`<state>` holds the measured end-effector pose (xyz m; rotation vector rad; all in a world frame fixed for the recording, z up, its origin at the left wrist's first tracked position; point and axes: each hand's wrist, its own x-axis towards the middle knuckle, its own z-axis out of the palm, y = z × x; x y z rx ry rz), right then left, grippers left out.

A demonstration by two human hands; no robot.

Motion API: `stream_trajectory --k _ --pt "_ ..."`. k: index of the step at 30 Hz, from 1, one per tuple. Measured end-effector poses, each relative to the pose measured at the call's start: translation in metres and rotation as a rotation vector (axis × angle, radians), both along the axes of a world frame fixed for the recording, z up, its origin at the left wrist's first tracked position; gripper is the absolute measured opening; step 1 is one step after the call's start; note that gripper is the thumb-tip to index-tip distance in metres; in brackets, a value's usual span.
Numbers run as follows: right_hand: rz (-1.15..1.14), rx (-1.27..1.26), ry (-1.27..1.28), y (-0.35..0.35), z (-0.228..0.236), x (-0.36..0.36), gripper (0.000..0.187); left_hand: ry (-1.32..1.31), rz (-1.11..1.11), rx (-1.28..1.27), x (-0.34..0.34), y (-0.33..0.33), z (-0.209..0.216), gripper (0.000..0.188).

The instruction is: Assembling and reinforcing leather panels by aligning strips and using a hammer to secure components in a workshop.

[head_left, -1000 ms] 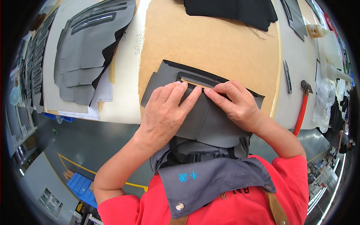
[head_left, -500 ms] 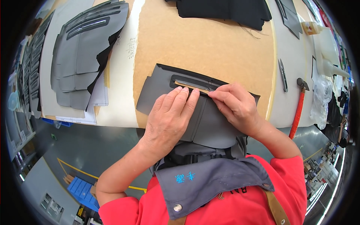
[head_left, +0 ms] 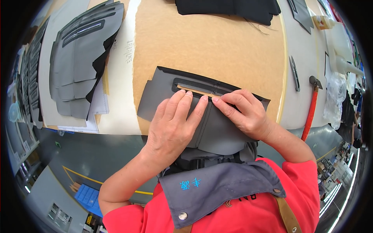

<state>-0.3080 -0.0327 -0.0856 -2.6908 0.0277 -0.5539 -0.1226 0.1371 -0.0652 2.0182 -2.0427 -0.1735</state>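
Note:
A grey panel point(head_left: 221, 134) of leather-like sheet lies at the table's front edge, its near part hanging over toward me. A long narrow slot point(head_left: 194, 91) with a black border crosses its upper part, and tan table surface shows through. My left hand point(head_left: 169, 122) rests on the slot's near edge, fingers stretched out and tips pressing down. Beside it, my right hand point(head_left: 248, 116) pinches the same edge between thumb and forefinger, close to the left forefinger. The hands cover part of that edge.
A stack of similar grey panels point(head_left: 74, 66) lies at the left. Black folded fabric point(head_left: 229, 7) is at the far side. To the right are a small metal cutter point(head_left: 295, 73), a hammer with a red handle point(head_left: 310, 112) and a translucent bottle point(head_left: 338, 42).
My right hand's fingertips have moved slightly left along the slot edge, nearer the left forefinger. The left fingers remain on the edge, and the whole view has shifted a little.

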Motion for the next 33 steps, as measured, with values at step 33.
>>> stream_trajectory --k 33 --pt "-0.031 0.035 0.005 -0.001 0.0 -0.011 0.039 -0.047 -0.069 -0.019 -0.015 0.001 -0.006 0.048"
